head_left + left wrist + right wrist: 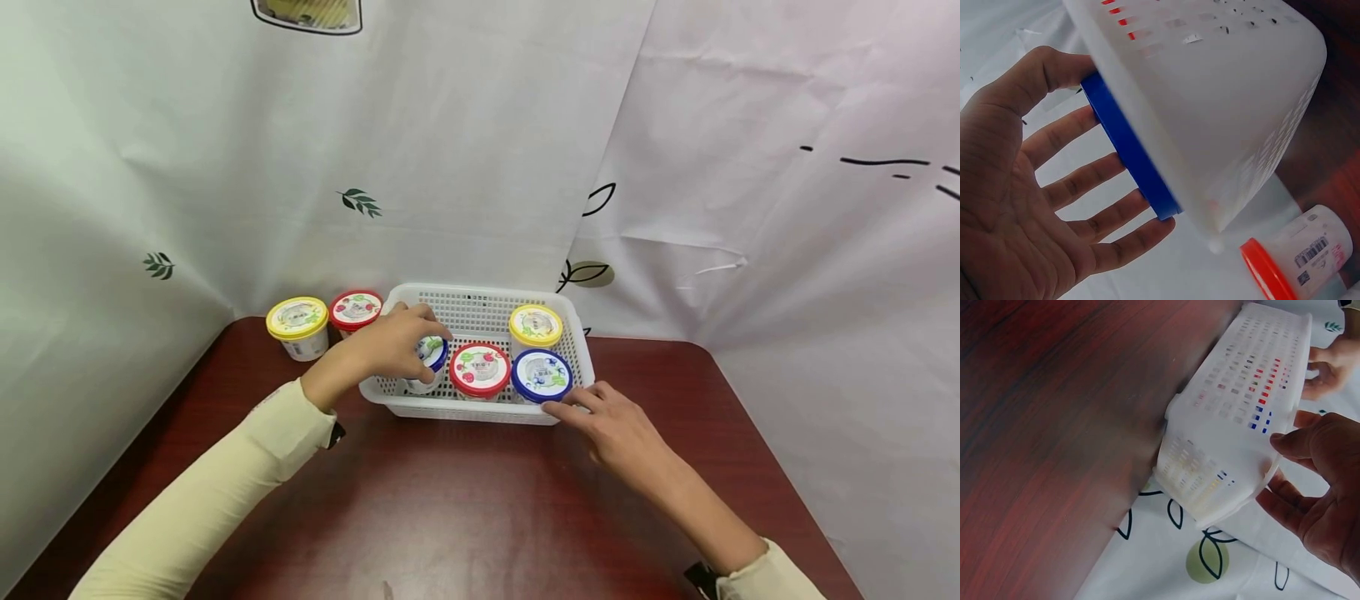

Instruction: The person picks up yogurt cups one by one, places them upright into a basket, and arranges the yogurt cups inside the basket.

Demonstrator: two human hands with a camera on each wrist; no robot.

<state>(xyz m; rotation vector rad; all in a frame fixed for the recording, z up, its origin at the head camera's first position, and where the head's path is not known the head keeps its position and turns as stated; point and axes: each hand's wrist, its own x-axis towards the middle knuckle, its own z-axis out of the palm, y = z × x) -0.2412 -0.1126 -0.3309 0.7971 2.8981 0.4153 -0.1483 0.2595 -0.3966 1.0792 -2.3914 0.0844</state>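
A white perforated plastic basket stands on the table with several lidded tubs inside. My left hand reaches over the basket's left end, thumb and fingers spread around the rim of a blue-lidded tub. In the left wrist view the fingertips meet the edge of that blue lid. My right hand holds the basket's front right corner, thumb on the front wall and fingers around the side. Inside the basket are also a red-lidded tub, a second blue-lidded tub and a yellow-lidded tub.
Left of the basket, another yellow-lidded tub and another red-lidded tub stand on the dark red table. A pale printed cloth hangs behind and around the table.
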